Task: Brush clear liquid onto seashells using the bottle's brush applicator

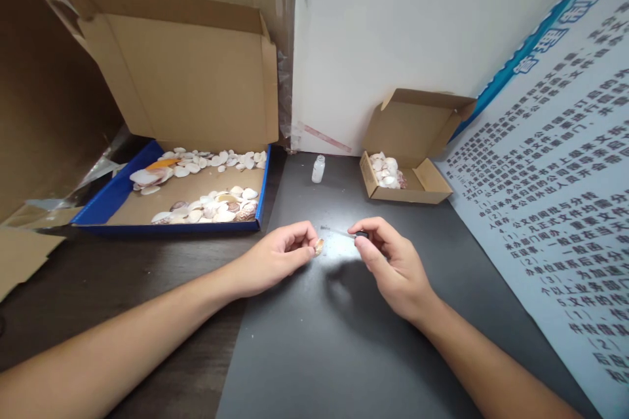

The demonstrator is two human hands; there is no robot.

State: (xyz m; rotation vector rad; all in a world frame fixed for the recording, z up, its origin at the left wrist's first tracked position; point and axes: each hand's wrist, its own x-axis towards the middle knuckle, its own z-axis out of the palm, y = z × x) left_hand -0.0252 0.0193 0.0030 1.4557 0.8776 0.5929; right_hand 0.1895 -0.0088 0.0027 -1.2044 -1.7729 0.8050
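Observation:
My left hand pinches a small orange-and-white seashell between thumb and fingertips, just above the grey mat. Facing it from the right, my right hand is closed on the black cap of a small applicator brush. The brush's thin pale stem points left at the shell, and a gap shows between them. Beyond both hands stands a small whitish bottle, upright, its threaded neck uncovered.
An open blue-sided cardboard box on the left holds many seashells in two groups. A smaller open cardboard box at the back right holds white shells. A white panel rises behind; a printed poster borders the right side.

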